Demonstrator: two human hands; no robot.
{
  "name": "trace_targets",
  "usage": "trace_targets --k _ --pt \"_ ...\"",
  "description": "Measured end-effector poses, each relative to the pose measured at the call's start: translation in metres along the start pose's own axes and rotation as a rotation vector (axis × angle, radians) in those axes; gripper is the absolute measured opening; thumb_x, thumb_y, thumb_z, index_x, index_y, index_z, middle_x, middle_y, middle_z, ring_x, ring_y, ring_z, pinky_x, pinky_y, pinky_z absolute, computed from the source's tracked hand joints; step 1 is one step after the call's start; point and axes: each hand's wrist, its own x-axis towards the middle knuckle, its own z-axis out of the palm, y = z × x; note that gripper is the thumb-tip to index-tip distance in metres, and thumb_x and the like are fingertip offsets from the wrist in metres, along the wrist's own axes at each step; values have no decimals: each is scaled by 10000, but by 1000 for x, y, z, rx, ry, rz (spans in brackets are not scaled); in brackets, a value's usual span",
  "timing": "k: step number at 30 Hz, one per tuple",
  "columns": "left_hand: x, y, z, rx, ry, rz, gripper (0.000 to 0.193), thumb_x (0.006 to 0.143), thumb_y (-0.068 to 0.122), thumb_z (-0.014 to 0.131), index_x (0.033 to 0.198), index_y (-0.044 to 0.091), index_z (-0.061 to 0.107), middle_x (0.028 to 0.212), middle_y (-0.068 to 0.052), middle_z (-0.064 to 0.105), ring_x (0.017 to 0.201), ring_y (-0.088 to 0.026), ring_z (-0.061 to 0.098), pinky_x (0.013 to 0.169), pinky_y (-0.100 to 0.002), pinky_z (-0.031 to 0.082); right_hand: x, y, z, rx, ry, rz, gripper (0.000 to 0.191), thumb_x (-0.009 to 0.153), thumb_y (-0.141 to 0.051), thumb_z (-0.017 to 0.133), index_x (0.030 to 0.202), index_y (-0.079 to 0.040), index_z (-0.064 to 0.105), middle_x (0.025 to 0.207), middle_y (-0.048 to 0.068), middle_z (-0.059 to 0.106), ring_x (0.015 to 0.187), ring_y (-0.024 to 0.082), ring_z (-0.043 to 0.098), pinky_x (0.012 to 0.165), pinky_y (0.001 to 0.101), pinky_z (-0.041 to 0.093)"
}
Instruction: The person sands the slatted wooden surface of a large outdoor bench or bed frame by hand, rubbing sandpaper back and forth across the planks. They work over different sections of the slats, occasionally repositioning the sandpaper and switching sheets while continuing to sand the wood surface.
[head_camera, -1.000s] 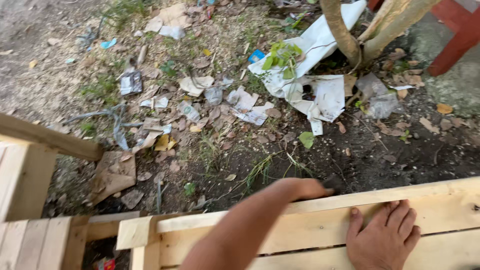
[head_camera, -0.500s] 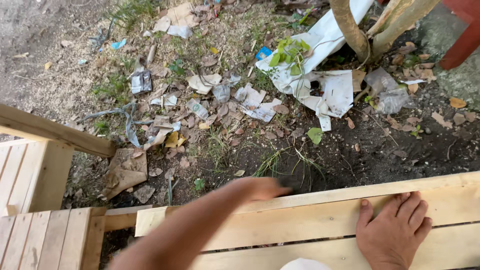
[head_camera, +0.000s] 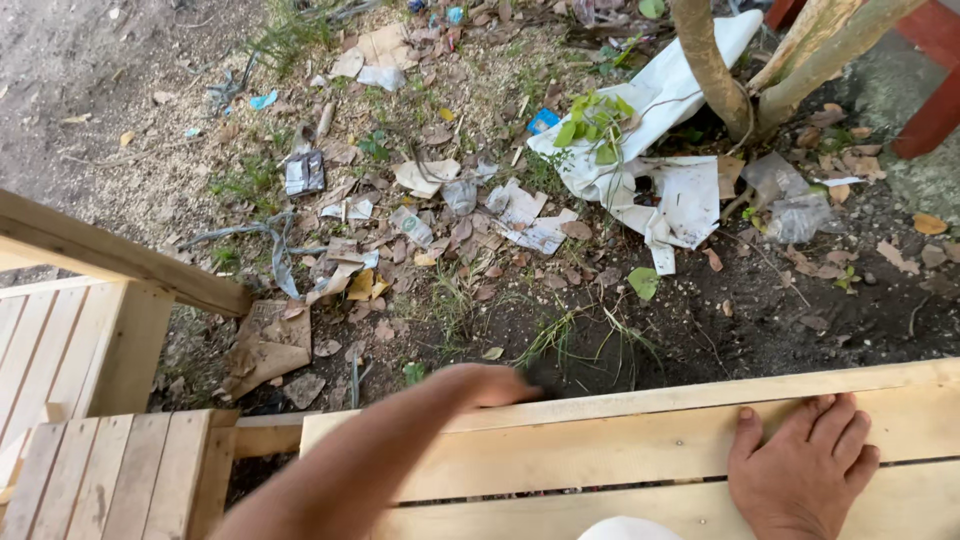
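Plank (head_camera: 640, 440) lies on frame, bottom of view. Right hand (head_camera: 805, 470) spread flat, pressing plank. Left hand (head_camera: 490, 385) blurred at plank's far edge; grip unclear. No fastening visible.

An outdoor yard: littered dirt ground (head_camera: 450, 230), tree trunks (head_camera: 705, 60) and bare-wood slatted frames (head_camera: 640, 440).

A pale, unfinished wooden plank (head_camera: 620, 455) is lying flat and lengthwise along the far edge of a slatted wooden frame, bordering littered ground. Its top face is smooth and bare, a narrow dark gap is separating it from the next board, and both hands are resting on it.
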Motion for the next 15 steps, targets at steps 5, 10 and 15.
trace_targets --k 5,10,15 --pt "11 105 5 -73 10 92 735 964 654 444 1408 80 565 1474 -142 524 1255 -370 556 1019 -565 489 2 2 -9 11 -28 -20 913 1000 -547 437 1582 147 327 1668 286 298 1577 420 225 1246 602 164" --pt "-73 -14 -16 -163 -8 -144 627 984 548 501 1528 248 421 1499 -129 525 1310 -302 511 1066 -532 402 3 1 -5 -18 -18 -19 912 985 -542 443 1590 133 338 1675 285 295 1568 427 223 1232 602 168" --pt "-49 -21 -9 -196 -25 -190 607 1020 556 461 1451 137 545 1364 -155 620 1186 -290 591 987 -479 471 2 1 2 -34 -6 -16 921 999 -545 433 1607 139 332 1688 292 294 1582 432 228 1247 606 170"
